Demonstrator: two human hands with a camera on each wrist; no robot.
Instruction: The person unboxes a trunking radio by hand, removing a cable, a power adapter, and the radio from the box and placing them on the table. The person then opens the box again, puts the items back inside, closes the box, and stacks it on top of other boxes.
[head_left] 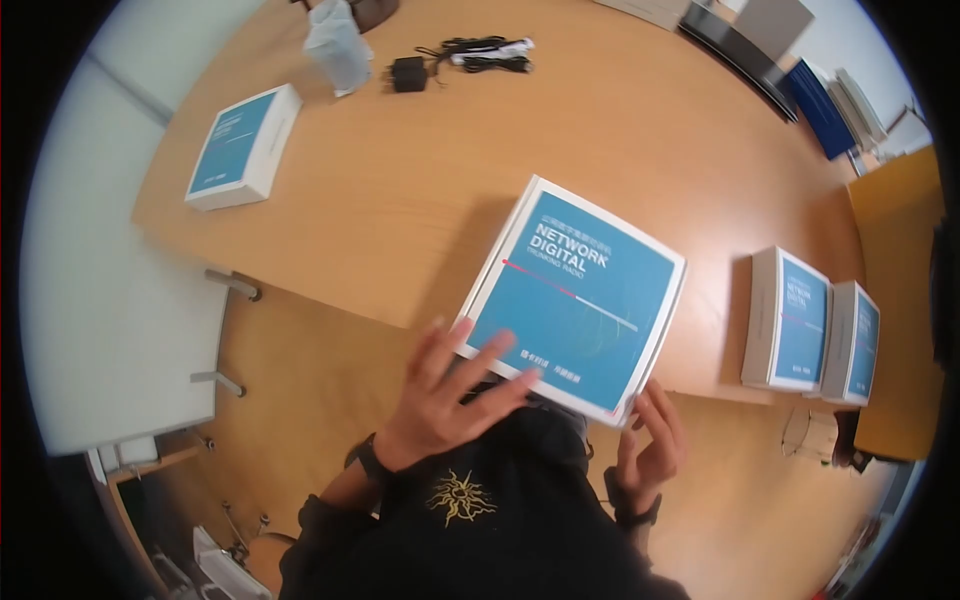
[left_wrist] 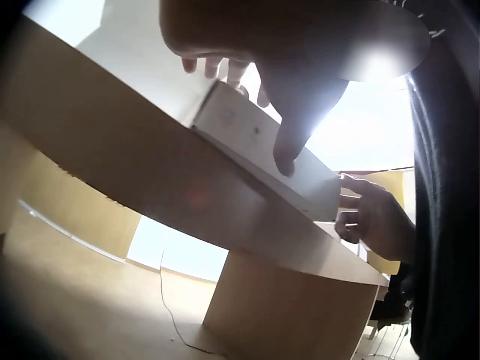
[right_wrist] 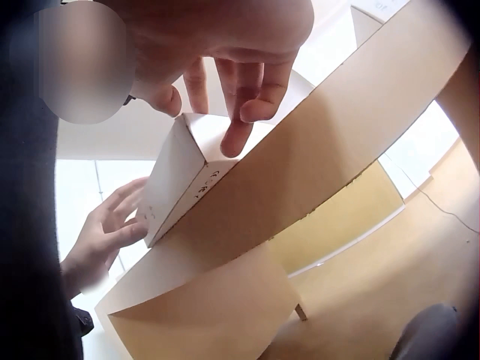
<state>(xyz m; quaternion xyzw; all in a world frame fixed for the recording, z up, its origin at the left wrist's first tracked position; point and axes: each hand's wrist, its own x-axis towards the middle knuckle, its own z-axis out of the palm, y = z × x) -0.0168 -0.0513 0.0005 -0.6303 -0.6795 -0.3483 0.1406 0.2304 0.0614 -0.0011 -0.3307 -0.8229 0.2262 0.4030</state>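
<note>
Right over the near edge of the counter [head_left: 380, 180], showing a blue-topped white box, call it the central box [head_left: 575, 300], turned at a slant, reading "NETWORK DIGITAL" above a thin line going from red to white. Touching it at both near corners now, with the left hand [head_left: 440, 400] fanned wide across the near left corner, fingers spread over the cover and thumb laid along the near side, as seen from the left wrist. Over at the near right corner of the central box, reaching in with the right hand [head_left: 655, 445] — grip loose and fairly wide, fingers and thumb set about the corner. Hard to tell whether resting on the wood or raised a little. Wearing a dark band on each wrist and a black top [head_left: 470, 530] with a gold sun print, just on the near side of the central box. To the right of the central box, standing side by side, two matching boxes [head_left: 790, 320]; well off to its left, one more matching box [head_left: 243, 148]. Beyond the central box, lying together, a black adapter [head_left: 408, 74] and bundled cables [head_left: 490, 54] — and left of those, still beyond the central box, a translucent bag [head_left: 338, 50], partly creased.
</note>
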